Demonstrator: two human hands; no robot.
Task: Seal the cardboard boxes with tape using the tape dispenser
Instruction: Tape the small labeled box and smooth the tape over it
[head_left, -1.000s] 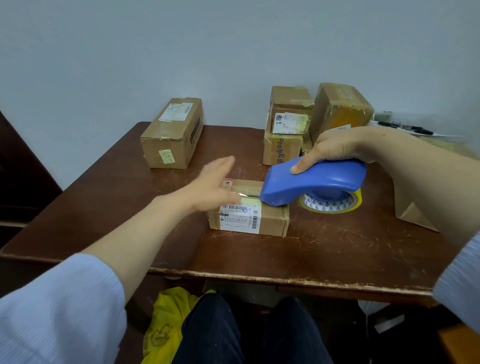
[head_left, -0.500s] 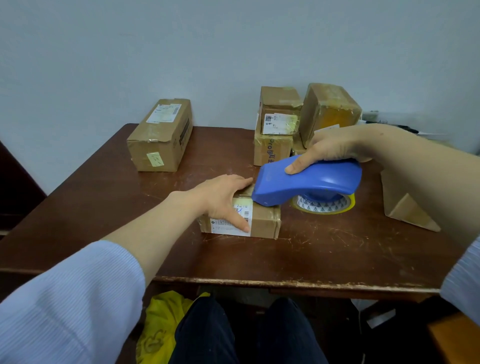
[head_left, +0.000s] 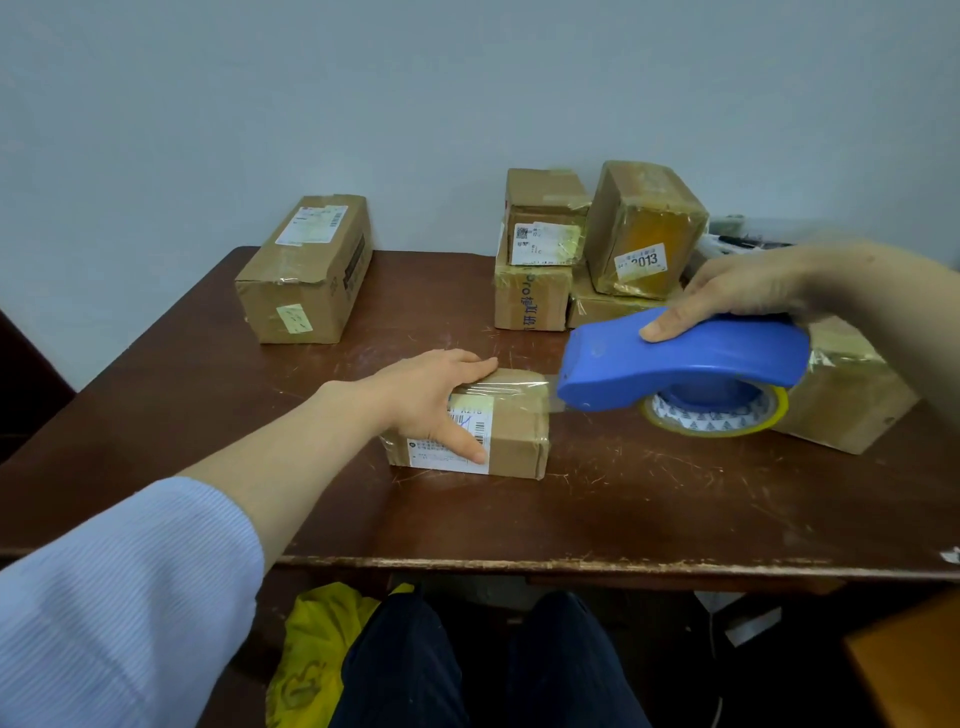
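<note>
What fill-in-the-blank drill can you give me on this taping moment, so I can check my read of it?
1. The left hand presses the small brown cardboard box onto the dark wooden table, its ____ lying across the white label.
2. The right hand grips the blue plastic tape dispenser, whose tape roll has a ____ edge.
3. A strip of clear tape stretches from the box's top to the dispenser, held off the box's ____ side.

Missing words: thumb; yellow; right.
</note>
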